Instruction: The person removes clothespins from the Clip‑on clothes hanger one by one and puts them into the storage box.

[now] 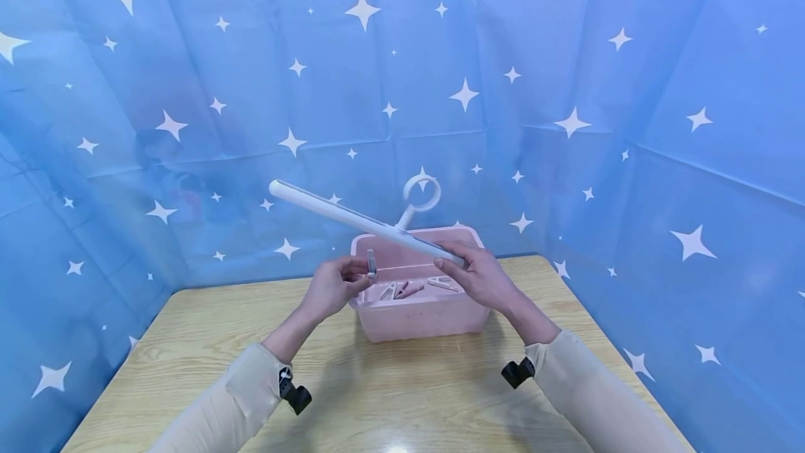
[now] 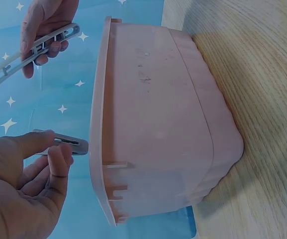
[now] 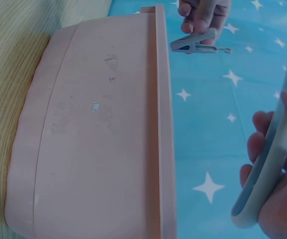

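My right hand (image 1: 481, 275) grips one end of a white hanger (image 1: 339, 212). Its bar slants up to the left over the pink plastic bin, and a ring-shaped hook stands at its middle. The right wrist view shows fingers curled round the rounded end of the hanger (image 3: 267, 184). Between thumb and fingers, my left hand (image 1: 333, 286) pinches a small grey-white clip (image 1: 372, 265) near the bin's left rim. In the right wrist view this clip (image 3: 195, 44) has a V shape. Clip and hanger are apart.
The pink bin (image 1: 424, 320) stands on a wood-grain table (image 1: 402, 390) beneath both hands. Inside it lie several clips, among them a pinkish one (image 1: 410, 291) and a white one (image 1: 442, 283). A blue star-patterned cloth (image 1: 402, 110) hangs behind and at both sides.
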The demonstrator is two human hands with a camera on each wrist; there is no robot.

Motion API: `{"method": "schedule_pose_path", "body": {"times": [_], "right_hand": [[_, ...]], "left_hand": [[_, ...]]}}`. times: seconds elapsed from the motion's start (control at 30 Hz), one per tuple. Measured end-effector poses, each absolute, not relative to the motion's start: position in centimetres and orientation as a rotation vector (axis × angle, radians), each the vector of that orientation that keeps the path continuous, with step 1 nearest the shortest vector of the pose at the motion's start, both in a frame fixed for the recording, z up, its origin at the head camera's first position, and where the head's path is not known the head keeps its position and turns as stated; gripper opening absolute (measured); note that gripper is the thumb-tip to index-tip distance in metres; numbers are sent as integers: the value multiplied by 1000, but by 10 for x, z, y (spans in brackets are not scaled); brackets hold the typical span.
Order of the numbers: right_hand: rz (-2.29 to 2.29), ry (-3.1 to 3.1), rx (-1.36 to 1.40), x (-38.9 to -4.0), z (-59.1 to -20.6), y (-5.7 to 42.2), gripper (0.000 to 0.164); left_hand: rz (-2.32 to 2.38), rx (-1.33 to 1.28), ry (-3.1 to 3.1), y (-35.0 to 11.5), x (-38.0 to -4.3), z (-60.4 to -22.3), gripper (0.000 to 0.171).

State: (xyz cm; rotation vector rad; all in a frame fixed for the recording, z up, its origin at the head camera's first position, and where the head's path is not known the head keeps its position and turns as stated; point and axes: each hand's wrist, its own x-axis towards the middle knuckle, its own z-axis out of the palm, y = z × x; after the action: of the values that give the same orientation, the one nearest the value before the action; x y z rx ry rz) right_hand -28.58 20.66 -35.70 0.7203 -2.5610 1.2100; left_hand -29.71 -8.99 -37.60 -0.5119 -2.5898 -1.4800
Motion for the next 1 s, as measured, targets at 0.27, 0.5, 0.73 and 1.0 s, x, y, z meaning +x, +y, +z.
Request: {"method": "schedule_pose_path", "body": {"times": [0.27, 0.5, 0.73, 1.0], "right_hand": [[1206, -2547, 732, -283, -356, 207, 40], [1201, -2537, 740, -283, -355, 208, 41], [1222, -2553, 733, -283, -354, 205, 42], [1210, -2546, 744, -285, -356, 203, 41]], "left_hand": [[-1560, -474, -2639, -87, -296, -377, 29], [-1463, -485, -2662, -85, -295, -375, 29], [-1357, -526, -2549, -90, -291, -370, 24], [-1262, -499, -2415, -98, -283, -365, 16]]}}
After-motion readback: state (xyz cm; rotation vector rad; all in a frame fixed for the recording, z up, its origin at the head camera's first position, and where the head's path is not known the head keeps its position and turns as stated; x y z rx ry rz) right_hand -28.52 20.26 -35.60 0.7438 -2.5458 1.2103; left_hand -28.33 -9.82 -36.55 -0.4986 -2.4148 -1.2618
